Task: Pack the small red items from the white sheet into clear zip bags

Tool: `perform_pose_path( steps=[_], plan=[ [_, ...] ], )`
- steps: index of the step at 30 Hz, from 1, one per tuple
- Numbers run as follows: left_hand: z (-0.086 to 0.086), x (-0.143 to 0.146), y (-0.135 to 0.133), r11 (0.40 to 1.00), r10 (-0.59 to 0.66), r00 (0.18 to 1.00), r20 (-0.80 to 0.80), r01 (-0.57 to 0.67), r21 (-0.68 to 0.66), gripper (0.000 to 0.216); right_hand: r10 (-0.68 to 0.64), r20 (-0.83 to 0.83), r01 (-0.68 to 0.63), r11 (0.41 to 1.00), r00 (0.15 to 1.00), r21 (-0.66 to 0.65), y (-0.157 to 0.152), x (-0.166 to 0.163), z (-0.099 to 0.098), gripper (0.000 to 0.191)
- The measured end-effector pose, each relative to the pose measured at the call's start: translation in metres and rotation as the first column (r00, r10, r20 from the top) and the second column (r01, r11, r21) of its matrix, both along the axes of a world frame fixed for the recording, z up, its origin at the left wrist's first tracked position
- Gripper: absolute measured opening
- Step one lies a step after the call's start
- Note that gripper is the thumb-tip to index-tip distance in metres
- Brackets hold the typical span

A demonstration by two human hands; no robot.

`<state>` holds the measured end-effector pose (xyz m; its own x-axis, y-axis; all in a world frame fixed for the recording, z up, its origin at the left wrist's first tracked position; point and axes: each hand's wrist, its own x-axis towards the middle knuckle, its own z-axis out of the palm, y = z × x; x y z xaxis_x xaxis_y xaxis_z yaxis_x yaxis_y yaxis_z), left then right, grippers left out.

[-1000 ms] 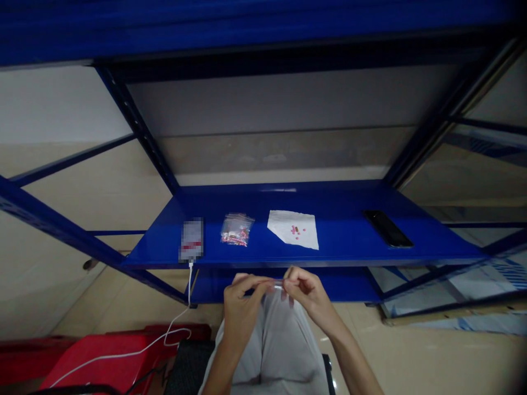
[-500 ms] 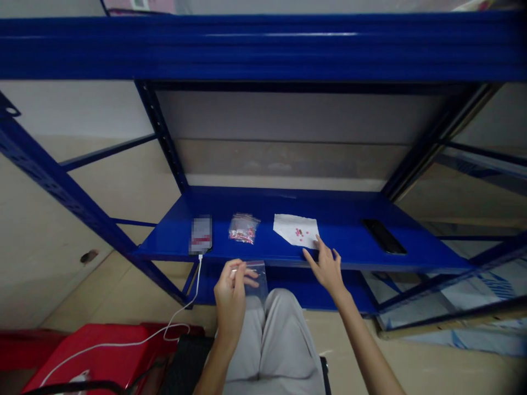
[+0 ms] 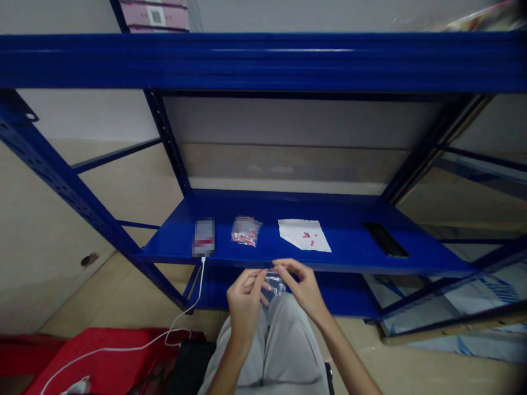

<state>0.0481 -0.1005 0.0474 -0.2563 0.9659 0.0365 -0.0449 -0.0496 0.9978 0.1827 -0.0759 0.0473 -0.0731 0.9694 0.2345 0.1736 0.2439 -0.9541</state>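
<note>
A clear plastic zip bag (image 3: 275, 286) hangs just in front of the shelf edge, above my lap. My left hand (image 3: 247, 293) pinches it at the upper left, near its mouth. The thumb and fingertips of my right hand (image 3: 302, 286) come together at the top of the bag; what lies between them is too small to see. Beyond the hands, small pink pieces (image 3: 307, 236) rest on a white sheet of paper (image 3: 296, 226). To the left of the paper lie filled zip bags (image 3: 246, 231) with pink and red contents.
On the blue shelf (image 3: 263, 203) a phone (image 3: 204, 237) with a white cable (image 3: 199, 296) lies at left. A black phone (image 3: 386, 240) lies at right. A blue beam (image 3: 263, 60) crosses above. Below left stands a red stool or box (image 3: 102, 356).
My right hand has moved from the paper's near edge down and left to the bag's mouth. The left hand and bag have shifted slightly right, and the pink pieces on the paper look fewer.
</note>
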Motion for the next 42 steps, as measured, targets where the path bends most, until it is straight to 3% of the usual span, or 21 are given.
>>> perform_pose_path(
  steps=[4, 8, 11, 14, 18, 22, 26, 30, 33, 36, 42],
  plan=[
    [-0.02, -0.005, 0.008, 0.998, 0.043, 0.991, -0.13, -0.037, 0.046, 0.026, -0.087, -0.063, 0.085, 0.996, 0.994, -0.027, 0.002, -0.02, -0.014, 0.032],
    [-0.038, -0.006, 0.025, 0.994, -0.014, 0.972, -0.235, 0.039, 0.098, 0.026, -0.183, 0.146, 0.171, 0.981, 0.972, 0.092, 0.018, -0.004, -0.03, 0.03],
    [-0.046, -0.004, 0.036, 0.993, -0.064, 0.973, -0.221, 0.085, 0.086, 0.03, -0.469, 0.303, 0.38, 0.872, 0.83, 0.308, 0.034, 0.031, -0.039, 0.026],
    [-0.048, -0.006, 0.042, 0.994, -0.062, 0.975, -0.213, 0.08, 0.074, 0.029, -0.677, 0.356, 0.571, 0.735, 0.644, 0.366, 0.046, 0.07, -0.05, 0.036],
    [-0.047, -0.007, 0.046, 0.998, -0.055, 0.983, -0.177, 0.059, 0.016, 0.031, -0.712, 0.419, 0.649, 0.695, 0.563, 0.31, 0.052, 0.103, -0.07, 0.041],
    [-0.043, -0.002, 0.052, 0.996, -0.026, 0.989, -0.149, 0.013, -0.085, 0.036, -0.73, 0.385, 0.686, 0.674, 0.565, 0.272, 0.054, 0.115, -0.087, 0.043],
    [-0.044, 0.004, 0.062, 0.998, -0.021, 0.982, -0.189, 0.009, -0.061, 0.038, -0.742, 0.33, 0.709, 0.664, 0.584, 0.239, 0.053, 0.117, -0.088, 0.042],
    [-0.05, 0.017, 0.07, 0.998, -0.052, 0.966, -0.253, 0.042, -0.044, 0.038, -0.72, 0.253, 0.684, 0.693, 0.646, 0.228, 0.045, 0.098, -0.072, 0.032],
    [-0.055, 0.032, 0.073, 0.988, -0.146, 0.959, -0.242, 0.13, -0.081, 0.039, -0.52, 0.158, 0.503, 0.854, 0.84, 0.135, 0.04, 0.071, -0.059, 0.028],
    [-0.057, 0.046, 0.076, 0.981, -0.186, 0.955, -0.233, 0.166, -0.102, 0.04, -0.327, 0.024, 0.327, 0.945, 0.945, 0.009, 0.043, 0.048, -0.056, 0.025],
    [-0.059, 0.047, 0.095, 0.981, -0.192, 0.95, -0.245, 0.182, -0.064, 0.044, -0.314, -0.127, 0.304, 0.948, 0.941, -0.093, 0.069, 0.036, -0.065, 0.028]
  ],
)
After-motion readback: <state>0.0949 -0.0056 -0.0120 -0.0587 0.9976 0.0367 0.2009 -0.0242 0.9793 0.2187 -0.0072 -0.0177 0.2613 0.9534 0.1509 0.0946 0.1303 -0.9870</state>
